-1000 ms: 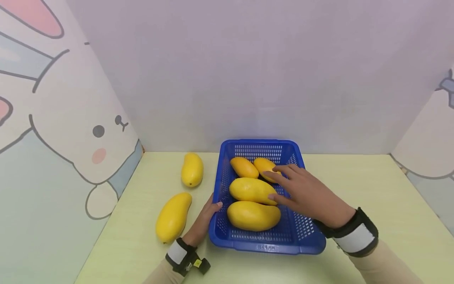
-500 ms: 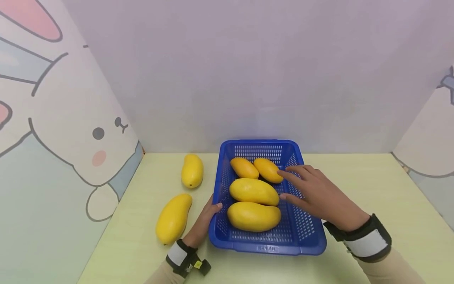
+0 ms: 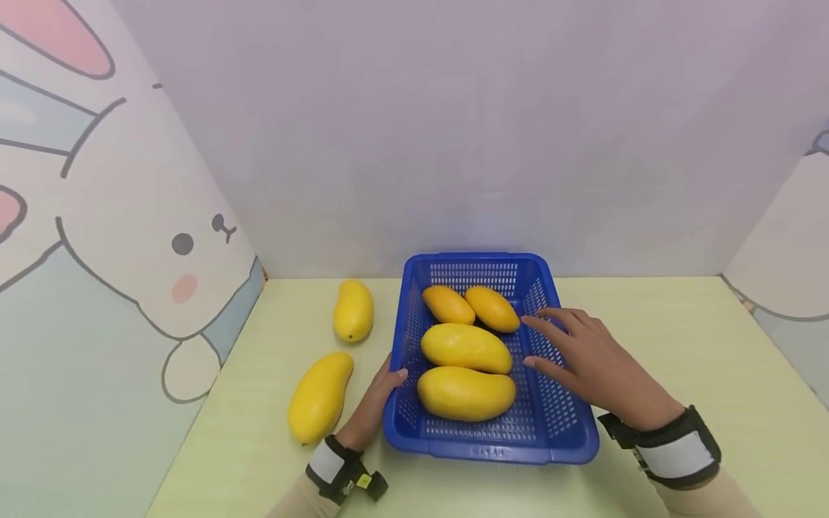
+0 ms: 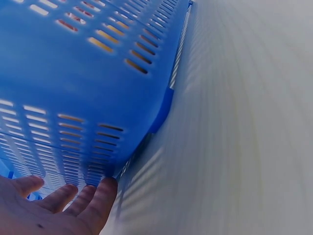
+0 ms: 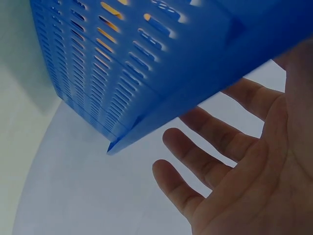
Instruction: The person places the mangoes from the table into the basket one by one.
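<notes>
Left hand (image 3: pixel 374 404) rests flat against the blue basket (image 3: pixel 562 421) at its near left wall, fingers straight, steadying it on the desk (image 3: pixel 680 338). Right hand (image 3: pixel 599 367) hovers spread over the right rim, its grip empty. Four mangoes lie inside; the nearest mango (image 3: pixel 466 393) sits low and broad, best taken from above around its middle. Two loose mangoes (image 3: pixel 320 396) lie left of the basket, well apart from the right hand.

Blue slotted basket (image 3: pixel 557 424); yellow mangoes (image 3: pixel 465 393); pale green table (image 3: pixel 680 338).
</notes>
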`<state>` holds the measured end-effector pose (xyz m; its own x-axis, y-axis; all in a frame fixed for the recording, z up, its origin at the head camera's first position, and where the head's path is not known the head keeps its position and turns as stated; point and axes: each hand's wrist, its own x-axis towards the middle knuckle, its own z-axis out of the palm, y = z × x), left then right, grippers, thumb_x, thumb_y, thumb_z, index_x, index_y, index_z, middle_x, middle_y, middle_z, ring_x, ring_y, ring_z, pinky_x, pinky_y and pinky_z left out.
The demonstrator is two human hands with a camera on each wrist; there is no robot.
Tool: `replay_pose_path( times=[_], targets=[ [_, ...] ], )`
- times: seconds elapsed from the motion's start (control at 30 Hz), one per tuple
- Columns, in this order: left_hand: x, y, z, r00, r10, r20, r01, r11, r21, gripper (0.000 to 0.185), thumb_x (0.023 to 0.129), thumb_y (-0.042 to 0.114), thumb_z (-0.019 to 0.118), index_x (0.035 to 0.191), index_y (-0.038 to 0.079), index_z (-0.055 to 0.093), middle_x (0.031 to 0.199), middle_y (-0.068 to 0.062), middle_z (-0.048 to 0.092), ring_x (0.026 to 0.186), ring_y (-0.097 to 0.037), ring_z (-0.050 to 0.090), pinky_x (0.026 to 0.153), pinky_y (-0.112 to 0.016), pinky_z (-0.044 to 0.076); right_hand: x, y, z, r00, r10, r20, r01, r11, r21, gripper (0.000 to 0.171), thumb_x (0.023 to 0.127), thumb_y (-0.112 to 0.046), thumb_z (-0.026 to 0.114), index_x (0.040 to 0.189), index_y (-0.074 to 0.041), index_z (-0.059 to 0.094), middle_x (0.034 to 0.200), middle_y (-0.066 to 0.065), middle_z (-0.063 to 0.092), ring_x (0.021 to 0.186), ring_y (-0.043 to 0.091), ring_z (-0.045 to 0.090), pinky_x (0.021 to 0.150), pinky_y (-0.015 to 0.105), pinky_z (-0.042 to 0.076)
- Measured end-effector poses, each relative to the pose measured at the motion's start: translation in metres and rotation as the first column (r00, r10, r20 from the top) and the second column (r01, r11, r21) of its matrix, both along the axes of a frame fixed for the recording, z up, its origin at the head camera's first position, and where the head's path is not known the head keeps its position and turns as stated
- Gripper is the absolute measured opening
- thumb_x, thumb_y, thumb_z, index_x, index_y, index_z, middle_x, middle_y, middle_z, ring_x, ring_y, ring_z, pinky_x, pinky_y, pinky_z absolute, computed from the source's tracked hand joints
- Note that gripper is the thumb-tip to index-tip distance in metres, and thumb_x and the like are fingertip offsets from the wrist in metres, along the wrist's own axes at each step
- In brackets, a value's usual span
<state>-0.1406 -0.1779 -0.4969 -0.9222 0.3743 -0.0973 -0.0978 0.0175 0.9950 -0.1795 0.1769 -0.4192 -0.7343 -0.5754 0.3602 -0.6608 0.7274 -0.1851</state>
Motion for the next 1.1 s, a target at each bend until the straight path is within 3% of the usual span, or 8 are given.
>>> replay_pose_path(
  times=[0.43,0.8,0.97,1.1],
  targets=[
    [-0.001,0.003,0.0,1.0,-0.001,0.007,0.001,1.0,0.0,0.066,0.106,0.036,0.031,0.164,0.026,0.004,0.169,-0.006,0.012,0.15,-0.032,0.023,0.118,-0.059,0.021,0.003,0.004,-0.007,0.999,-0.032,0.015,0.032,0.999,-0.005,0.059,0.091,-0.036,0.075,0.141,-0.011,0.059,0.135,0.019,0.057,0.122,0.042,0.051,0.098,0.065,0.042],
    [0.0,0.0,0.001,1.0,-0.005,0.008,0.005,1.0,0.025,0.067,0.105,0.041,0.033,0.164,0.029,0.003,0.169,-0.004,0.011,0.148,-0.033,0.027,0.115,-0.058,0.028,-0.001,0.003,-0.004,1.0,-0.01,-0.014,0.009,1.0,-0.025,0.059,0.09,-0.032,0.077,0.142,-0.009,0.058,0.133,0.019,0.059,0.121,0.041,0.053,0.097,0.063,0.044],
    [0.0,0.0,0.001,1.0,0.0,0.02,0.0,1.0,0.021,0.068,0.105,0.04,0.034,0.164,0.027,0.003,0.169,-0.006,0.011,0.148,-0.034,0.027,0.115,-0.058,0.028,-0.003,0.008,-0.004,0.997,-0.047,-0.06,0.042,0.997,-0.071,0.067,0.087,-0.029,0.079,0.147,-0.011,0.053,0.135,0.019,0.058,0.12,0.041,0.054,0.096,0.062,0.045],
    [0.001,0.001,0.001,1.0,-0.001,0.025,0.0,1.0,0.013,0.07,0.105,0.041,0.034,0.164,0.025,0.002,0.169,-0.009,0.01,0.148,-0.036,0.027,0.115,-0.06,0.029,-0.005,0.013,-0.005,0.994,-0.099,-0.047,0.093,0.987,-0.128,0.072,0.085,-0.025,0.082,0.148,-0.011,0.051,0.134,0.022,0.056,0.12,0.043,0.052,0.096,0.064,0.045]
  ],
)
